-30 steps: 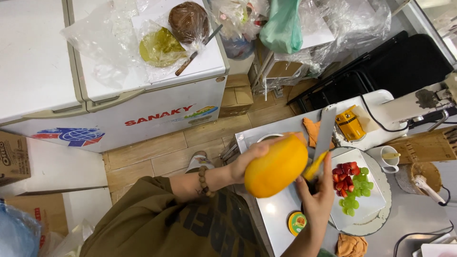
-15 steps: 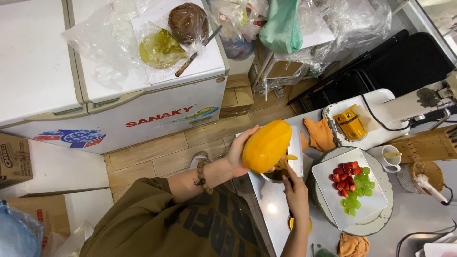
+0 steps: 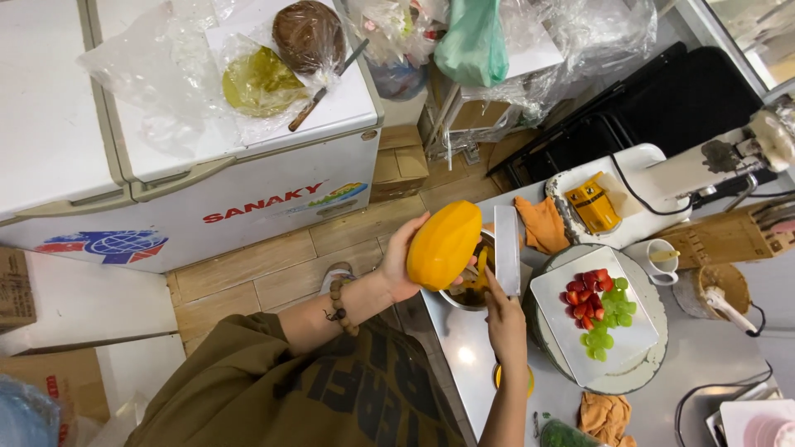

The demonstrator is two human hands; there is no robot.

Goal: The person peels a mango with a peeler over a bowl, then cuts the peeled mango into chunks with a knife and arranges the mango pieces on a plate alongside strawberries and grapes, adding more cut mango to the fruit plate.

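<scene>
Head view: the left hand (image 3: 403, 263) is closed around a peeled yellow-orange papaya (image 3: 444, 245), holding it above a metal bowl (image 3: 460, 297) at the bench (image 3: 472, 356) edge. The right hand (image 3: 503, 321) grips a cleaver (image 3: 507, 250) against the fruit. The papaya looks wholly skinned but uncut; the square white plate (image 3: 629, 327) carries only strawberries and grapes.

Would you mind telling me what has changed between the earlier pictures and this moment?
The left hand has carried the peeled orange-yellow papaya up and to the left, from above the white square plate to over the metal bowl. The right hand followed, and its cleaver now stands upright beside the fruit. The plate's strawberries and green grapes, and the orange cloth, stayed put.
</scene>
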